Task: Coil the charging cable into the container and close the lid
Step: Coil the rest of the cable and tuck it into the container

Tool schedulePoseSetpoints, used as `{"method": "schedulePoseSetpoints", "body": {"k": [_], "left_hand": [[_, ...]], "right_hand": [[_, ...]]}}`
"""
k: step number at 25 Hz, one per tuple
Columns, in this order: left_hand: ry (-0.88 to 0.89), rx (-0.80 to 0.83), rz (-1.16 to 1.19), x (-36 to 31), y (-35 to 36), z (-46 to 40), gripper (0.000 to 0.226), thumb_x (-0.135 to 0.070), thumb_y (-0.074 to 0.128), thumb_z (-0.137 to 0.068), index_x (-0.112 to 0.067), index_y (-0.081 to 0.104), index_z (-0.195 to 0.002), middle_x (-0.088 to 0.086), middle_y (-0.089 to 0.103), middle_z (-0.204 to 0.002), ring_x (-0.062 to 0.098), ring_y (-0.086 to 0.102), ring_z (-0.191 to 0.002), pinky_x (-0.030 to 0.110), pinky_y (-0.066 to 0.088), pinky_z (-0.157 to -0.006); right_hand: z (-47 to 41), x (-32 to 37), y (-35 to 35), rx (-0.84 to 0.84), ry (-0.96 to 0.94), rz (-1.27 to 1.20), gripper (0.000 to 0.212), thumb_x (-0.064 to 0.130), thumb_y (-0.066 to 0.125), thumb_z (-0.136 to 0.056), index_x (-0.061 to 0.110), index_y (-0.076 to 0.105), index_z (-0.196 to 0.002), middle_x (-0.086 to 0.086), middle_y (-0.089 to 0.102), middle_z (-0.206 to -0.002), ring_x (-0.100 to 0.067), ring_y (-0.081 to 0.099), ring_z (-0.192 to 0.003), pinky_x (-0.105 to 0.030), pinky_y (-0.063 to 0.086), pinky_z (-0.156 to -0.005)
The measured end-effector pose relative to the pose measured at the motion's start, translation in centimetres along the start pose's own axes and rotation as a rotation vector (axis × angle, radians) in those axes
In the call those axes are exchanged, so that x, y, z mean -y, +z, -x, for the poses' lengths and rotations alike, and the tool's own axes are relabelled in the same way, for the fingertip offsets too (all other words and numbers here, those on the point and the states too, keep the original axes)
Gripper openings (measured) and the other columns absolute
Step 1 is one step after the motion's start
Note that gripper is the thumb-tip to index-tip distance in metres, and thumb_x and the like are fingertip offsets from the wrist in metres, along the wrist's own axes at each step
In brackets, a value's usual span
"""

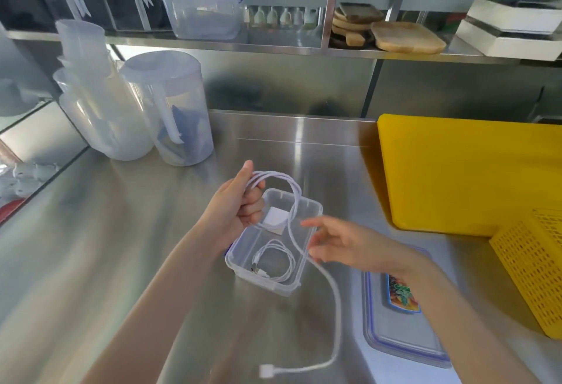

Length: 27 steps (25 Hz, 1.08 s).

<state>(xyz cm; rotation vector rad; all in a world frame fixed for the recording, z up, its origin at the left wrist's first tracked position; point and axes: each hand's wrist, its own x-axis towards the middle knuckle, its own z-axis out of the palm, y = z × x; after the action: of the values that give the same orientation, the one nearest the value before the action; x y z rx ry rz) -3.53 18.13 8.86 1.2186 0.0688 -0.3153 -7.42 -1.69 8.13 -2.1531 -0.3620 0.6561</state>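
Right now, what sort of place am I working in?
Probably a commercial kitchen or food-prep area: a stainless steel counter and shelf, a large yellow cutting board, and wooden boards stacked up on that shelf.

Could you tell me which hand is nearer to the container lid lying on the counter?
Right. The right hand hovers just up-left of the lid; the left hand is beyond the container.
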Motion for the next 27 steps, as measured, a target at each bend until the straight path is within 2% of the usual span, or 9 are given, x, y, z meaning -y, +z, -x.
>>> {"method": "schedulePoseSetpoints", "body": {"k": [2,4,6,9,13,16,20,22,27], "left_hand": [[-0.015,0.036,-0.066,0.0,0.1,-0.3,0.045,-0.039,0.033,-0.095,-0.014,0.044,-0.059,-0.012,0.023,-0.035,0.003,0.018,-0.030,0.013,0.018,-0.033],[-0.046,0.095,-0.129,0.2,0.3,-0.4,0.046,-0.040,0.034,-0.095,-0.014,0.044,-0.057,-0.012,0.022,-0.035,0.003,0.017,-0.030,0.013,0.019,-0.032],[-0.046,0.160,-0.216,0.5,0.7,-0.6,0.046,-0.041,0.034,-0.094,-0.015,0.044,-0.057,-0.013,0.022,-0.035,0.003,0.017,-0.031,0.013,0.019,-0.032],[-0.027,0.148,-0.338,0.8,1.0,-0.8,0.047,-0.044,0.034,-0.094,-0.016,0.044,-0.058,-0.013,0.024,-0.038,0.004,0.018,-0.034,0.014,0.020,-0.034],[0.007,0.064,-0.396,0.8,0.8,-0.9,0.043,-0.046,0.034,-0.094,-0.017,0.042,-0.062,-0.012,0.024,-0.040,0.006,0.018,-0.037,0.015,0.019,-0.036],[0.040,-0.010,-0.328,1.0,0.6,-1.1,0.037,-0.033,0.039,-0.096,-0.018,0.034,-0.062,-0.013,0.027,-0.037,0.005,0.020,-0.035,0.015,0.020,-0.035],[0.018,-0.085,-0.141,1.3,0.6,-1.3,0.039,-0.026,0.038,-0.097,-0.017,0.033,-0.059,-0.011,0.025,-0.033,0.004,0.018,-0.030,0.014,0.017,-0.031],[-0.013,-0.107,-0.005,1.2,0.5,-1.2,0.039,-0.028,0.037,-0.097,-0.018,0.039,-0.060,-0.010,0.024,-0.032,0.004,0.018,-0.029,0.014,0.016,-0.031],[-0.011,-0.142,0.305,1.0,0.3,-1.0,0.039,-0.038,0.035,-0.096,-0.017,0.049,-0.067,-0.006,0.025,-0.032,0.003,0.019,-0.028,0.014,0.018,-0.029]], "right_hand": [[-1.5,1.1,0.0,-0.240,-0.057,-0.091,0.023,0.033,0.051,-0.089,0.039,0.046,-0.110,0.021,0.058,-0.098,0.006,0.061,-0.091,-0.025,0.050,-0.092],[-2.5,2.5,-0.4,-0.448,-0.148,-0.164,0.015,0.032,0.048,-0.090,0.039,0.051,-0.102,0.027,0.058,-0.093,0.017,0.058,-0.082,-0.013,0.050,-0.082],[-3.2,3.5,-0.6,-0.472,-0.239,-0.217,0.014,0.024,0.049,-0.090,0.035,0.056,-0.097,0.021,0.061,-0.086,0.013,0.061,-0.072,-0.004,0.047,-0.068],[-3.8,4.1,0.0,-0.450,-0.242,-0.122,0.018,0.020,0.054,-0.088,0.038,0.058,-0.092,0.008,0.064,-0.078,-0.004,0.057,-0.057,-0.008,0.045,-0.054],[-4.1,3.4,0.7,-0.459,-0.222,-0.122,0.019,0.020,0.051,-0.090,0.034,0.064,-0.095,0.017,0.060,-0.065,0.002,0.052,-0.051,-0.008,0.041,-0.049],[-4.2,2.8,0.9,-0.467,-0.230,-0.117,0.022,0.023,0.052,-0.089,0.041,0.059,-0.080,0.014,0.055,-0.056,-0.004,0.049,-0.051,-0.012,0.042,-0.052],[-3.9,1.9,1.3,-0.470,-0.207,-0.226,0.014,0.021,0.050,-0.090,0.023,0.064,-0.090,0.011,0.058,-0.062,0.006,0.054,-0.056,-0.005,0.042,-0.058],[-3.4,1.7,1.6,-0.457,-0.192,-0.309,0.018,0.023,0.047,-0.092,0.026,0.065,-0.092,0.016,0.062,-0.065,0.010,0.058,-0.064,-0.003,0.044,-0.063],[-3.0,1.1,3.3,-0.463,-0.150,-0.439,0.022,0.029,0.035,-0.095,0.030,0.053,-0.108,0.005,0.062,-0.095,0.007,0.062,-0.077,-0.011,0.052,-0.070]]}}
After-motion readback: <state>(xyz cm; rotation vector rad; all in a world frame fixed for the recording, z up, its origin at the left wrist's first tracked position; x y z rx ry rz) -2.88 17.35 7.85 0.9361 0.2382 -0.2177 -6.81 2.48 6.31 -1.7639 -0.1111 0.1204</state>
